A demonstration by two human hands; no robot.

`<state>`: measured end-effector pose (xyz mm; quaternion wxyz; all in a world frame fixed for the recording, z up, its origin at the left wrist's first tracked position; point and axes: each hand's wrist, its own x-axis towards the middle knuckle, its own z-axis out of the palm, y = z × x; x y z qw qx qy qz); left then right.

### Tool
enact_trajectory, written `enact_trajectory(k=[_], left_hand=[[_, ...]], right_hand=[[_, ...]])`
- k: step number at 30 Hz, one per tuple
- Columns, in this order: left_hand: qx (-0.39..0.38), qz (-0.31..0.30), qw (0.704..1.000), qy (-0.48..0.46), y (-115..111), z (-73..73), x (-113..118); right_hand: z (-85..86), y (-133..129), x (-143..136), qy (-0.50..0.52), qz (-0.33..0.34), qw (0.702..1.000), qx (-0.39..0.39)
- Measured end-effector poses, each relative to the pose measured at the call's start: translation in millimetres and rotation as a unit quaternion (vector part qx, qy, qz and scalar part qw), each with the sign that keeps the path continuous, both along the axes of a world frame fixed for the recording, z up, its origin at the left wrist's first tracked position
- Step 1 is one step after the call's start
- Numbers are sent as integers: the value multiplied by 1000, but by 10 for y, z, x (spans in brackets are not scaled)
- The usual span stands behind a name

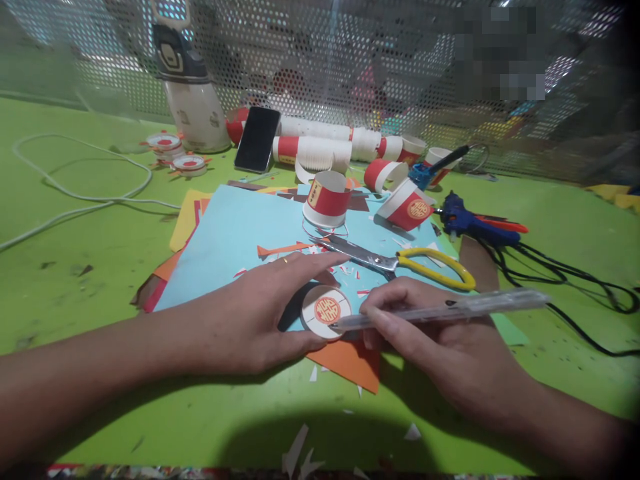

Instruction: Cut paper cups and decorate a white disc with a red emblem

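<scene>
A round white paper piece [311, 322] with a red-orange printed emblem and thin dark lines lies on the light blue paper [225, 247]. My left hand [250, 313] reaches around its left side, thumb at the lower edge and fingers stretched apart above it. In my right hand [415, 333] is a clear-barrelled pen [475, 305], pinched near its tip, which meets the piece beside the emblem. Just beyond lie scissors [380, 259] with yellow handles, blades pointing left. Behind them a cut red and white paper cup [327, 200] sits with its opening up.
Stacked paper cups [315, 152] lie along the back beside a leaning phone [257, 139] and a large white bottle [195, 110]. A blue glue gun [473, 223] with black cable is at right. Small paper wheels [189, 165] and a white cable [75, 215] occupy the left.
</scene>
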<state>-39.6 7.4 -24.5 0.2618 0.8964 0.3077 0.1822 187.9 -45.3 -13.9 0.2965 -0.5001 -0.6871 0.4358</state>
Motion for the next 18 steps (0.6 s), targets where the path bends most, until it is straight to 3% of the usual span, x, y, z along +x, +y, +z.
enact_trajectory(k=[9, 18], left_hand=[[6, 10, 1000, 3, -2, -51, -29], [-28, 16, 999, 3, -2, -8, -19]], right_hand=[[10, 13, -14, -14, -3, 1000, -3], [6, -15, -7, -6, -3, 1000, -17]])
